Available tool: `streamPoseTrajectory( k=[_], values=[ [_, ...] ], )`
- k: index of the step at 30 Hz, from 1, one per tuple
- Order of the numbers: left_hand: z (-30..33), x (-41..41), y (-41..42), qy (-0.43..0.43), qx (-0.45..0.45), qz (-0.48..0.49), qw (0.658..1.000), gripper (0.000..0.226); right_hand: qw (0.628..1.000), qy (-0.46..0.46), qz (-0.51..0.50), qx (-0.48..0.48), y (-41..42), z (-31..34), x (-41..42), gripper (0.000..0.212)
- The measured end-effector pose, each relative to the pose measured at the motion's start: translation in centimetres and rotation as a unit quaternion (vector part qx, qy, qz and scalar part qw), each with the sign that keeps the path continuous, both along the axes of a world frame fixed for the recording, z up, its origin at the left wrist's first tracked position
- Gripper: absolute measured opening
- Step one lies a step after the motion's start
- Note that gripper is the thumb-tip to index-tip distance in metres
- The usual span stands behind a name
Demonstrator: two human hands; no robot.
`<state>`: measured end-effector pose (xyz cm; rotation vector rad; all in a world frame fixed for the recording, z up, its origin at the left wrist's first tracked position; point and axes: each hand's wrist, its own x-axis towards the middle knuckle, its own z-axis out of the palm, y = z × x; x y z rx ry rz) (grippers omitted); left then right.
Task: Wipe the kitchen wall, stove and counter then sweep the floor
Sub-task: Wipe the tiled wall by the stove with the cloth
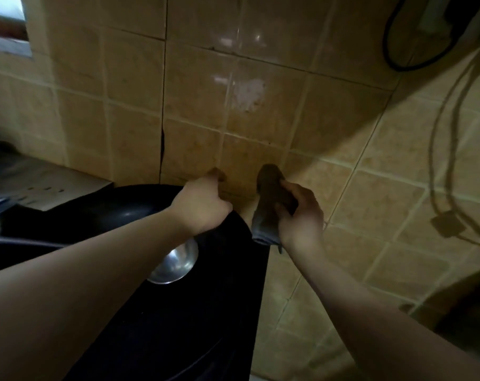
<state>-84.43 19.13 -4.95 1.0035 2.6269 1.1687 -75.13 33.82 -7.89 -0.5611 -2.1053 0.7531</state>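
- Black, glossy stove top (161,325) fills the near foreground under both forearms; a round metal disc (175,261) sits on it, partly hidden by the left wrist.
- A dark wok-like pan (101,213) rests further back on the stove, left of the hands; nothing is visible inside it, though it is dim.
- The right hand (299,215) grips a brownish-grey cloth (271,199), fingers curled round its middle. The cloth's long axis runs from its lower end near the stove's right edge up to its top end, which is at the wall; whether it presses the tiles I cannot tell.
- The left hand (203,204) is just beside, to the left, fingers curled with the tips at the tile; it seems to pinch something small, but blur hides what.
- The tiled wall (205,100) lies straight ahead of both hands. The right hand holds the cloth, so I judge the next wipe goes upward from there.
- A pale smear (247,94) marks the tiles well above the cloth.
- Dark cables (398,50) hang at the far right.
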Motion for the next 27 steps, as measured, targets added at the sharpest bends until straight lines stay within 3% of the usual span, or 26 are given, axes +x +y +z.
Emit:
streamPoseTrajectory(
  k=[10, 15, 18, 23, 27],
  values=[
    [1.7, -2.8, 5.5, 0.008, 0.065, 0.04, 0.997, 0.055, 0.985, 0.046, 0.003, 0.166, 6.2, 2.7, -3.8, 0.043],
    [3.6, -5.5, 6.6, 0.061, 0.082, 0.043, 0.994, 0.062, 0.958, 0.11, -0.005, 0.263, 7.3, 5.0, -7.7, 0.039],
    [4.5, -7.2, 7.3, 0.073, 0.105, 0.043, 0.991, 0.064, 0.945, 0.098, -0.005, 0.313, 8.1, 6.3, -9.9, 0.043],
    [4.9, -9.2, 8.5, 0.125, 0.097, 0.031, 0.987, 0.067, 0.873, 0.054, -0.055, 0.481, 9.8, 3.9, -12.4, 0.061],
    [5.1, -10.2, 9.2, 0.151, 0.084, 0.018, 0.985, 0.068, 0.822, 0.032, -0.072, 0.564, 11.2, 3.3, -12.9, 0.052]
  ],
)
